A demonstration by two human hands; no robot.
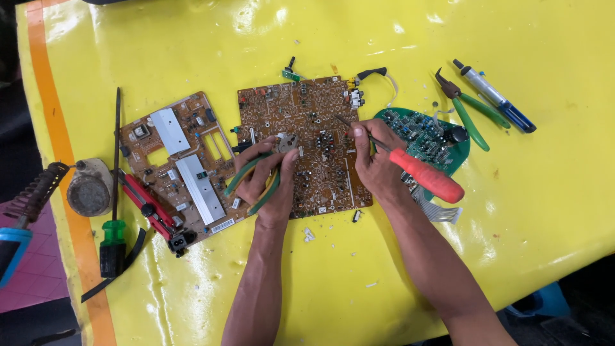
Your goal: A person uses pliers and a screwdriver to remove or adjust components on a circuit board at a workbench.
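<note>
Head view looks straight down on a glossy yellow table (384,269) with an orange stripe along its left edge. At the middle lies a large brown circuit board (320,173) crowded with small parts. Just left of it, touching, sits a second brown circuit board with two silver heat sinks (186,160), and a red-and-black tool (154,214) lies over its lower left corner. Toward the left edge stand a round grey tin (88,188), a green-handled screwdriver (114,224) and a soldering iron in a coiled holder (32,192). Right of the central board, partly under the right hand, is a green rounded circuit board (429,138) with a grey ribbon cable. Green-handled cutters (471,112) and a blue-and-silver desoldering pump (496,96) lie near the upper right, well apart from the hands.

Both forearms come in from the near edge. The left hand (269,182) is clamped around green-handled pliers (253,179), whose nose grips a small grey metal part (286,142) over the central board. The right hand (375,160) is closed on a red-handled screwdriver (426,176), thumb along the shaft, its tip resting on the central board near the upper middle.
</note>
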